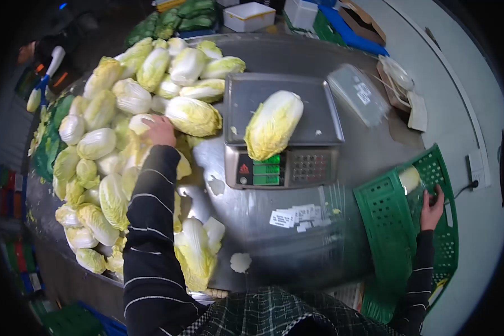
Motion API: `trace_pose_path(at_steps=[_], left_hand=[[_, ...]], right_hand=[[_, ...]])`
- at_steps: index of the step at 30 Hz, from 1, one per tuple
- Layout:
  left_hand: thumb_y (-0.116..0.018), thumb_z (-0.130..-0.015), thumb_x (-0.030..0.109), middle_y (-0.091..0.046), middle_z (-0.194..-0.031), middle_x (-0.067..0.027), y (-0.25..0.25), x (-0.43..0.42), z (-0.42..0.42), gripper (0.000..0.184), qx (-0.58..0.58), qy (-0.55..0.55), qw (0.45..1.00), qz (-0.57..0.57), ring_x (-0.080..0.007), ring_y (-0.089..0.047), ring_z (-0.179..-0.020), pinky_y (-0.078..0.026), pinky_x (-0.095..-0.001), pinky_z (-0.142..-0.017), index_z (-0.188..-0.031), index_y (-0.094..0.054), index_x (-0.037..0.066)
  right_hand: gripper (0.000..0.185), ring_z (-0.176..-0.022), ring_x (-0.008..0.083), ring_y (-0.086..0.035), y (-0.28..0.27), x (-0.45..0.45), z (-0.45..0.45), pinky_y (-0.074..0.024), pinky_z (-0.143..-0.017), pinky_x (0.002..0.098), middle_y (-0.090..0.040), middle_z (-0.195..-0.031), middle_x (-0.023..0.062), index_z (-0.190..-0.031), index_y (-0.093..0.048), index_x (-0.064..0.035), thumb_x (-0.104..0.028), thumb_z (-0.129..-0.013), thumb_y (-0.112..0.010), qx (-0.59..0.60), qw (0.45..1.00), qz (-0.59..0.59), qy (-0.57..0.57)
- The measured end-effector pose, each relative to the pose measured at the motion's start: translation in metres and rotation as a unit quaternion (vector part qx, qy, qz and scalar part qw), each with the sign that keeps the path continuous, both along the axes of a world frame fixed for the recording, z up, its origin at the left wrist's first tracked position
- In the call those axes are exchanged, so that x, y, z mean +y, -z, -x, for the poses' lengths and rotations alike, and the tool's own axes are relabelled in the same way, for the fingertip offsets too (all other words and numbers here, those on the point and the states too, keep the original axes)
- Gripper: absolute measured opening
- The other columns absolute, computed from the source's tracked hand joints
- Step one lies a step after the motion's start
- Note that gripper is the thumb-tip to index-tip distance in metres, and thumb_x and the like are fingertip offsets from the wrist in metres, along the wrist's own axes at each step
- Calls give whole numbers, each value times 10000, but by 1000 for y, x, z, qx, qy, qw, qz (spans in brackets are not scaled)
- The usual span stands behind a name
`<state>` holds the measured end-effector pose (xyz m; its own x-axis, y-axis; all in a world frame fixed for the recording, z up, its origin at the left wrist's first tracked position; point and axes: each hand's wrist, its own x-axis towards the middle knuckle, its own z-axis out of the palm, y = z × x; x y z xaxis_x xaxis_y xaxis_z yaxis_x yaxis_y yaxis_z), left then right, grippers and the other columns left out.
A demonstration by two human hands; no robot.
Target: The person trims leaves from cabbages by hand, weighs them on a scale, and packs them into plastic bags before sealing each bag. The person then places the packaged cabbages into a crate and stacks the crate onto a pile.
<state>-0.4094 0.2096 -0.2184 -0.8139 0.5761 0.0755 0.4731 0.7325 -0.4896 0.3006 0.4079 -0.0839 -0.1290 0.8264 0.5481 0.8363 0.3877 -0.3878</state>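
Observation:
My left hand [160, 130] reaches into the heap of Chinese cabbages, its fingers curled over a pale cabbage [140, 124]; the fingertips are partly hidden. Over the green crate [386, 224] at the right is my right hand [431, 210], fingers apart, beside a cabbage [410, 180] that seems to be in clear plastic. Another Chinese cabbage [274, 124] lies tilted across the weighing scale [285, 106], partly covering its lit green display. Close to my left hand, a larger cabbage [193, 116] rests against the scale's left side.
Printed labels [295, 216] lie on the metal table [297, 252] before the scale. Clear plastic bags [359, 95] sit to its right. Loose leaves and a cut cabbage [196, 252] are near the front edge. A white box [249, 17] stands behind; another person is at the far left.

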Motion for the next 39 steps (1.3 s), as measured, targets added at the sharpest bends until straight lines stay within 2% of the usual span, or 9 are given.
trace_pose_path(at_steps=[5, 7, 11, 18, 26, 28, 32, 35, 39], left_hand=[[-616, -748, 288, -575, -1098, -156, -6, -9, 44, 431, 14, 74, 997, -9, -333, -558, -1047, -525, -495, -591, -1090, -547, 34], [-631, -705, 275, -639, -884, -222, -37, -29, 60, 432, -90, 68, 947, -300, -341, -644, -782, -518, -403, -680, -997, -571, -37], [-682, -755, 249, -576, -1035, -209, -110, -73, 64, 401, -497, -84, 538, -676, -395, -627, -805, -541, -514, -576, -1029, -605, -32], [-648, -813, 102, -602, -1065, -126, -112, -16, -67, 341, -503, 12, 263, -823, -232, -615, -916, -537, -377, -734, -1133, -581, 5], [-740, -738, 128, -563, -1083, -143, -68, 35, -178, 584, -478, 61, 408, -775, -234, -552, -978, -419, -336, -886, -1210, -455, -66], [-729, -736, 95, -546, -1129, -147, -95, 14, -202, 555, -94, 240, 683, -683, -235, -546, -1004, -417, -318, -897, -1206, -460, -28], [-701, -801, 222, -622, -794, -92, -86, 14, -266, 287, -464, 214, 616, -599, -112, -581, -633, -462, -258, -529, -952, -620, -8], [-638, -843, 372, -638, -805, -105, -55, 71, -253, 479, -667, -81, 417, -612, -131, -594, -654, -466, -275, -560, -997, -593, -80], [-565, -897, 388, -638, -848, -107, -69, 76, -274, 532, -658, -55, 364, -656, -115, -599, -672, -480, -269, -574, -1043, -563, -124]], right_hand=[[326, -855, 107, -535, -27, -74, 119, -446, -710, 225, -577, -1045, 72, -1167, -527, 13, -24, -845, -562, 117, 977, 80, -157], [318, -903, 154, -592, -5, -96, 166, -474, -734, 242, -586, -1067, 109, -1153, -514, 44, -59, -855, -551, 295, 855, 345, -252], [460, -933, 250, -617, 42, -135, 273, -512, -790, 350, -585, -1046, 170, -1219, -456, 27, -284, -904, -577, 486, 530, 648, -251], [748, -1090, 330, -527, 67, -142, 382, -472, -898, 440, -467, -1190, 261, -1296, -277, 32, -513, -866, -553, 543, 441, 682, -215], [493, -772, 220, -600, 66, -104, 387, -510, -678, 339, -600, -938, 115, -1104, -531, -24, -447, -860, -602, 649, 385, 617, -221], [500, -691, 187, -598, 59, -86, 350, -496, -580, 300, -615, -887, 83, -1086, -552, -31, -471, -852, -592, 586, 474, 620, -216], [547, -807, 202, -627, 47, -68, 310, -525, -612, 320, -610, -1014, 98, -1141, -539, -32, -477, -832, -611, 481, 567, 637, -205], [527, -852, 195, -627, 52, -70, 329, -537, -622, 336, -599, -1044, 89, -1160, -522, -42, -406, -809, -671, 535, 600, 563, -190], [477, -884, 165, -618, 41, -83, 337, -532, -672, 316, -605, -1028, 75, -1141, -517, -18, -216, -764, -732, 538, 677, 463, -194]])
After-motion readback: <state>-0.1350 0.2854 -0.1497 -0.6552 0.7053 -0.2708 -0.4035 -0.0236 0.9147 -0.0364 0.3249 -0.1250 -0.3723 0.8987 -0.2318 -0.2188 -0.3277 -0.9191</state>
